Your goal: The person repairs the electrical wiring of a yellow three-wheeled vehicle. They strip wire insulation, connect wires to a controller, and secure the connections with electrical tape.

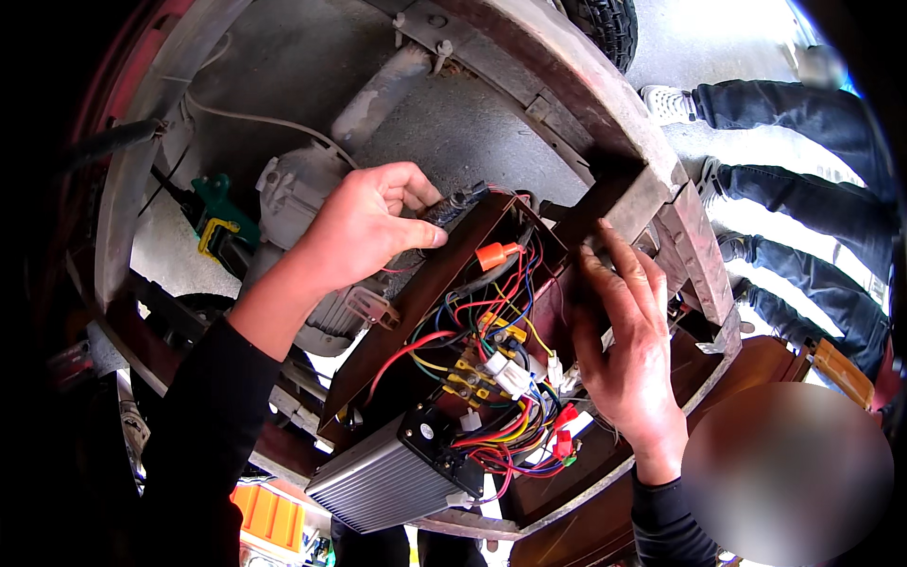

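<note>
My left hand (383, 227) pinches a dark wrapped wire bundle (453, 206) at the upper edge of a brown metal box (364, 378). My right hand (624, 340) rests with fingers extended and slightly apart on the brown metal beam (609, 194) to the box's right; its thumb is partly hidden. Between my hands is a tangle of coloured wires with an orange cap (496, 255), yellow terminal blocks (468, 378) and white connectors (510, 376). A silver finned controller (368, 482) sits at the box's lower end, with wires running into it.
A metal vehicle frame (128, 236) surrounds the work, with a motor housing (293, 194) and green part (222, 203) at left. A tyre (605, 24) is at top. Other people's legs (784, 170) stand at right, near a blurred area. An orange tray (269, 515) lies below.
</note>
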`<act>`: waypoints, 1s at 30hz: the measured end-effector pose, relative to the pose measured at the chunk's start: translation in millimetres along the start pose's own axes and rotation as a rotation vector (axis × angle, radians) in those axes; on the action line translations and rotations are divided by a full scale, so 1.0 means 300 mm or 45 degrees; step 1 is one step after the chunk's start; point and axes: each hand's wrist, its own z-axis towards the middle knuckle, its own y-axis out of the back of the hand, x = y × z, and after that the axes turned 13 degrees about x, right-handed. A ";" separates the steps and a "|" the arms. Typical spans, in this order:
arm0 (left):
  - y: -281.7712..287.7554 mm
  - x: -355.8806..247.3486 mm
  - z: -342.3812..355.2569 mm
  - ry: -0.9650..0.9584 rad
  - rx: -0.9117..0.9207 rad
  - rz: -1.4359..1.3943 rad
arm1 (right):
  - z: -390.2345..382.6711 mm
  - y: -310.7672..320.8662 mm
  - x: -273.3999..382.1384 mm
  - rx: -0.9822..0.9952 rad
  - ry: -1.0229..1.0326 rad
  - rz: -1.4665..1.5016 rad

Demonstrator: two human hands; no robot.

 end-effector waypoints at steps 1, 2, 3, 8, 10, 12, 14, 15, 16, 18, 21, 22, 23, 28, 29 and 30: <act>-0.003 -0.002 0.000 -0.004 -0.008 -0.001 | -0.002 0.003 -0.002 0.016 -0.005 0.017; -0.007 -0.006 0.000 -0.008 -0.016 -0.003 | -0.004 0.006 -0.003 0.033 -0.011 0.035; -0.010 -0.010 0.000 -0.012 -0.023 -0.005 | -0.006 0.008 -0.004 0.049 -0.016 0.052; -0.010 0.000 -0.012 0.008 -0.074 0.101 | 0.001 -0.010 -0.014 0.045 0.007 0.055; -0.015 -0.005 -0.006 0.021 -0.091 0.178 | -0.005 0.001 -0.009 0.027 -0.004 0.046; -0.017 0.009 -0.008 0.036 -0.143 0.273 | 0.000 0.002 -0.005 0.032 -0.006 0.051; -0.019 0.015 -0.005 -0.032 -0.138 0.224 | 0.006 0.023 -0.001 0.043 0.009 0.023; -0.017 0.016 -0.006 -0.067 -0.136 0.200 | 0.016 0.046 0.000 0.053 0.029 -0.002; -0.016 0.006 -0.010 -0.044 -0.131 0.168 | 0.032 0.072 0.000 0.064 0.052 0.002; -0.011 0.001 -0.023 0.017 -0.130 0.100 | 0.123 0.085 0.020 0.046 0.117 0.127; 0.005 0.011 0.005 -0.069 -0.064 0.052 | 0.290 0.080 0.069 0.154 0.179 0.146; 0.020 0.020 -0.002 -0.091 -0.032 0.079 | 0.351 0.046 0.064 0.198 0.210 0.104; 0.024 0.015 -0.004 -0.065 -0.026 0.044 | 0.401 0.015 0.051 0.242 0.229 0.055; 0.052 0.005 -0.020 0.038 -0.010 -0.082 | 0.519 -0.027 0.010 0.698 -0.036 0.418; 0.050 0.003 -0.024 0.040 -0.009 -0.094 | 0.516 -0.052 -0.019 0.673 -0.032 0.524; 0.042 0.001 -0.028 0.042 -0.007 -0.105 | 0.508 -0.076 -0.041 0.661 -0.085 0.765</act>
